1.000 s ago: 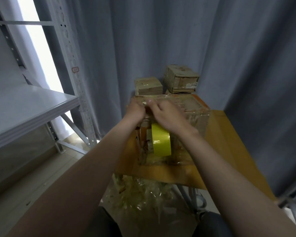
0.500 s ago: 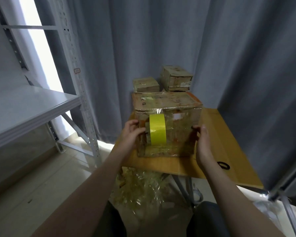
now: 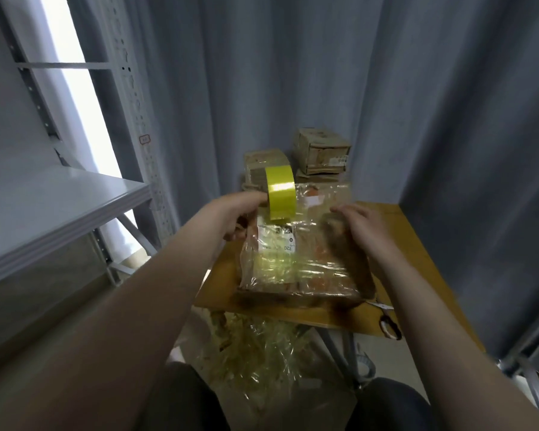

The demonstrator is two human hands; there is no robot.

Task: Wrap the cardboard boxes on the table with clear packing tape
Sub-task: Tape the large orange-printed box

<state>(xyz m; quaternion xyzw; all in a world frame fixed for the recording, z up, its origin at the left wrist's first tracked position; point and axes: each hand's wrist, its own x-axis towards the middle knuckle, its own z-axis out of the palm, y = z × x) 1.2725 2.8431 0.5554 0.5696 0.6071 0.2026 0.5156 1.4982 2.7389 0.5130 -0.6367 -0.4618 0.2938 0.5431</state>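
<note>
A large cardboard box point(image 3: 302, 253) covered in shiny clear tape lies tipped toward me on the wooden table point(image 3: 423, 244), its labelled face up. A yellow-looking tape roll point(image 3: 280, 191) stands on edge at the box's far left side. My left hand point(image 3: 237, 214) grips the roll at its left side. My right hand point(image 3: 360, 223) rests on the box's upper right part with its fingers spread. Two smaller boxes stand behind it: one point(image 3: 263, 166) at the back left and one point(image 3: 321, 150) at the back right.
Scissors point(image 3: 386, 318) lie on the table's front edge, right of the box. A heap of crumpled clear tape point(image 3: 255, 353) sits on the floor under the table's front. A grey metal shelf point(image 3: 59, 209) stands at the left. Grey curtains hang behind.
The large box has been tipped over toward me, so another face is now up. The tape roll went with it to the far top edge, and my right hand moved onto the top.
</note>
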